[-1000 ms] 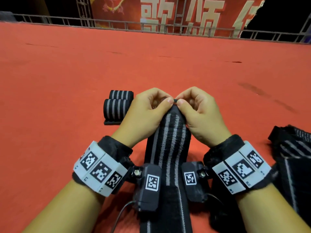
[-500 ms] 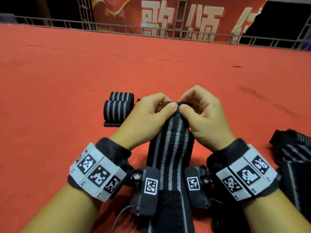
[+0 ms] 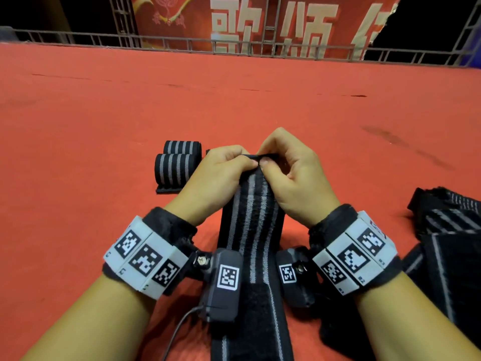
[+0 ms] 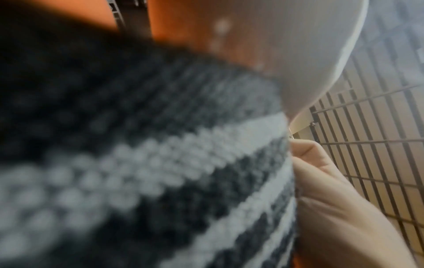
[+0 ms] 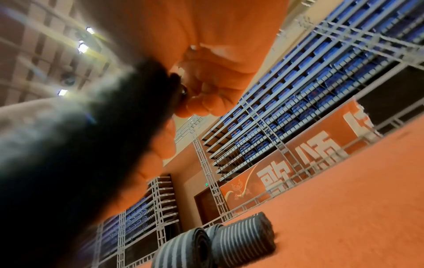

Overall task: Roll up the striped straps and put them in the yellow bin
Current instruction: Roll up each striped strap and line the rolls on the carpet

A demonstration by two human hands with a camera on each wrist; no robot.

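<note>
A black strap with grey stripes (image 3: 251,225) runs from the bottom of the head view up to both hands. My left hand (image 3: 221,173) and right hand (image 3: 289,168) pinch its far end side by side, thumbs on top, with the end folded over between the fingers. The left wrist view is filled by the blurred strap (image 4: 160,163), with a thumb beside it. In the right wrist view curled fingers (image 5: 201,101) hold the dark strap end. Two rolled striped straps (image 3: 174,165) lie on the red carpet just left of my left hand. No yellow bin is in view.
A heap of unrolled striped straps (image 3: 447,230) lies at the right edge. The red carpet (image 3: 104,126) stretches far ahead to a metal railing (image 3: 182,45) and a red banner. The rolled straps (image 5: 229,241) also show low in the right wrist view.
Both hands have lifted the strap end slightly and folded it over; the dark end now shows between the right fingers. The rolled straps have not moved.
</note>
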